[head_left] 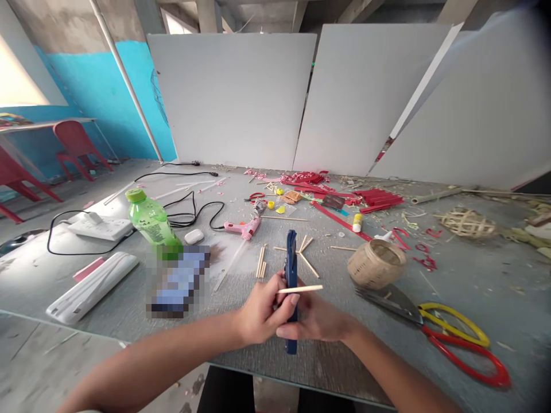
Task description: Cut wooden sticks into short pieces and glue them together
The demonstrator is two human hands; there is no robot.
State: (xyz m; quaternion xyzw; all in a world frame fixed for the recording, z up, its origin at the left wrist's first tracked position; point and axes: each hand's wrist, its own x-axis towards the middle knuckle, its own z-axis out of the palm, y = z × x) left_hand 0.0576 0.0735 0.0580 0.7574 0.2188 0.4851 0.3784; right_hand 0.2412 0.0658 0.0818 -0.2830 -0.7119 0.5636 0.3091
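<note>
My left hand (260, 312) is closed, pinching a thin pale wooden stick (310, 288) that points to the right. In my right hand (325, 315) is a dark blue hand tool (291, 255), held upright and seen edge-on; its exact kind is unclear. The stick crosses in front of the tool, and my hands meet there, hiding part of the grip. Just beyond lie joined sticks (306, 261) in a branching shape, partly covered by the tool. Several short cut sticks (261, 262) rest to their left. A pink glue gun (243, 228) lies farther back.
At right are a brown jar (376, 264) and big scissors with red and yellow handles (456, 330). Leftward stand a green bottle (150, 221), a phone (178, 284), a white case (92, 287) and a power strip (101, 225). Red strips (379, 199) and scraps litter the back.
</note>
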